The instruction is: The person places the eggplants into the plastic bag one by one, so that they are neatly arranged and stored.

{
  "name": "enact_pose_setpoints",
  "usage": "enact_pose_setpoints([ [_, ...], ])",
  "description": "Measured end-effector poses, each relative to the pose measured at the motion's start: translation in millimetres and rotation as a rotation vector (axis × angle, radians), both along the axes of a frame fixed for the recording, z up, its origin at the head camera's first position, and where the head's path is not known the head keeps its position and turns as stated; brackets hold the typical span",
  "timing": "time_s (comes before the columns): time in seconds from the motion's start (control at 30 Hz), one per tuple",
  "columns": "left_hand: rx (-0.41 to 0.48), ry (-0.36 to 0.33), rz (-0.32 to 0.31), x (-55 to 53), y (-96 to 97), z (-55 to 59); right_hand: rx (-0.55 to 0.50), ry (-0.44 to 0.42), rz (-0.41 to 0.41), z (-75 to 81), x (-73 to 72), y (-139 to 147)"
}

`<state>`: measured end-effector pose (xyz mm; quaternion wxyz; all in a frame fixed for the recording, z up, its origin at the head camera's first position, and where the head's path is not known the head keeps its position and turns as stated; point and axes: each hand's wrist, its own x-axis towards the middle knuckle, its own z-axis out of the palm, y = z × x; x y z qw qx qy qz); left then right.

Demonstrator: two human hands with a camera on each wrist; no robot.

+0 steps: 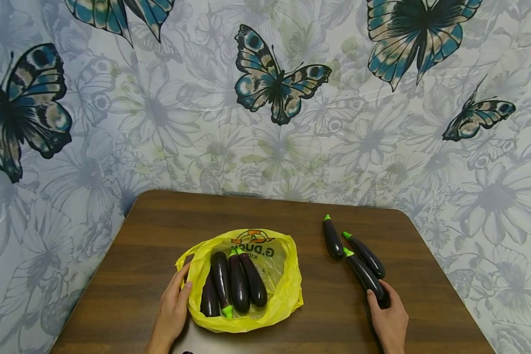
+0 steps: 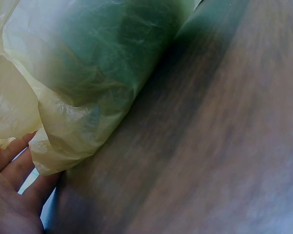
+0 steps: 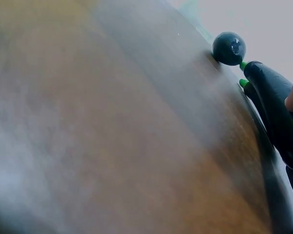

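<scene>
A yellow plastic bag (image 1: 292, 290) stands wide-mouthed on the wooden table, with several dark purple eggplants (image 1: 239, 285) inside. My left hand (image 1: 170, 309) holds the bag's left edge, thumb towards its front side; in the left wrist view the fingers (image 2: 20, 168) are partly covered by a corner of the bag. To the right, my right hand (image 1: 389, 314) grips the rounded lower end of an eggplant (image 1: 363, 273), thumb on one side and fingers on the other. Its green stem end points away from me, beside two more eggplants (image 1: 369, 258) (image 1: 333, 238).
The brown wooden table (image 1: 159, 221) has rounded far corners and stands close to a wall (image 1: 283, 162) papered with flowers and butterflies. Table surface lies between the bag and the loose eggplants. A small dark tip shows at the near edge of the head view.
</scene>
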<state>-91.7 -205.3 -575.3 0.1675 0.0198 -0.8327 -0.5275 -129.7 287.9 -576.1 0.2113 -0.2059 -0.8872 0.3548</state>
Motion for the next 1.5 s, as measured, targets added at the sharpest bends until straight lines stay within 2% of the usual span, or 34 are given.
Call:
enact_pose_setpoints([
  [0.67, -0.001, 0.002, 0.011, -0.5, 0.0, -1.9, -0.066, -0.008, -0.036, 12.3, -0.6, -1.3],
  [0.83, 0.008, 0.023, 0.008, -1.0, -0.3, -2.3, -0.064, -0.017, -0.041, 16.8, 0.6, -3.4],
  [1.5, 0.007, 0.014, 0.005, -0.2, -0.4, -2.5, -0.174, 0.083, -0.015, 40.5, 3.8, -20.7],
])
